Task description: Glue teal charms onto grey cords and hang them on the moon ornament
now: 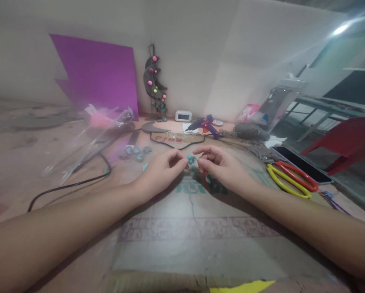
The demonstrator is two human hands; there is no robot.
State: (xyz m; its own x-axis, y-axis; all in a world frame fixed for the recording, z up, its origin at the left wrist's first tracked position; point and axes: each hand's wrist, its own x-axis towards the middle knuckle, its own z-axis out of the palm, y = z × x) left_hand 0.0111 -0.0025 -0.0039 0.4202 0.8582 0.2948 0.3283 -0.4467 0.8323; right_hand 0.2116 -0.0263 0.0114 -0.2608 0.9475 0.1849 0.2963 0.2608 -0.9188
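You've got tiny teal piece pinched in left hand, right fingers curled close, probably steadying it; can't tell their grip.

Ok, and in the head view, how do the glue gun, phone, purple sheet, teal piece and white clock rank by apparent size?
Largest to smallest, as they look:
1. Purple sheet
2. Phone
3. Glue gun
4. White clock
5. Teal piece

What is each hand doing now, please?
Left hand: closed, pinching a small teal piece.
Right hand: fingers partly curled at the same piece; firm grip cannot be told.
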